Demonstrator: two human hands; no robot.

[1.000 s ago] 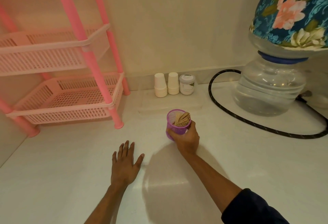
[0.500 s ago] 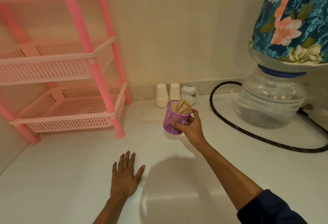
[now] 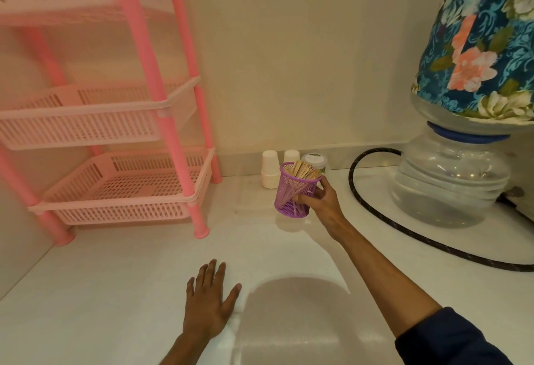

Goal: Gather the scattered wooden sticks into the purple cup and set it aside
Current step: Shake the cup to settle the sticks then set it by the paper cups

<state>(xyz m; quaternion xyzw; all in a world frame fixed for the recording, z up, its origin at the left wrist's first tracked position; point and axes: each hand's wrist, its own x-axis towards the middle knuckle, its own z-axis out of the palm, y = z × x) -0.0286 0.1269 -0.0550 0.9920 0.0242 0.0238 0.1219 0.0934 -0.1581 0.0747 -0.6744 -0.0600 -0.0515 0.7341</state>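
Observation:
A purple mesh cup (image 3: pixel 290 191) stands upright near the back of the white counter (image 3: pixel 115 292), its base at or just above the surface. Several wooden sticks (image 3: pixel 304 171) fill it and poke out of the rim. My right hand (image 3: pixel 323 201) is stretched forward and grips the cup's right side with the fingers wrapped round it. My left hand (image 3: pixel 209 304) lies flat on the counter near me, palm down, fingers spread, holding nothing. I see no loose sticks on the counter.
A pink three-tier plastic rack (image 3: pixel 121 168) fills the back left corner. Two white paper-cup stacks (image 3: pixel 270 169) and a small lidded jar (image 3: pixel 316 161) stand at the wall behind the cup. At the right stand a water jug (image 3: pixel 450 179) under a floral cover and a black hose (image 3: pixel 375 214).
My right hand has carried the purple cup forward and away from me, toward the paper cups at the wall. The left hand has stayed flat on the counter.

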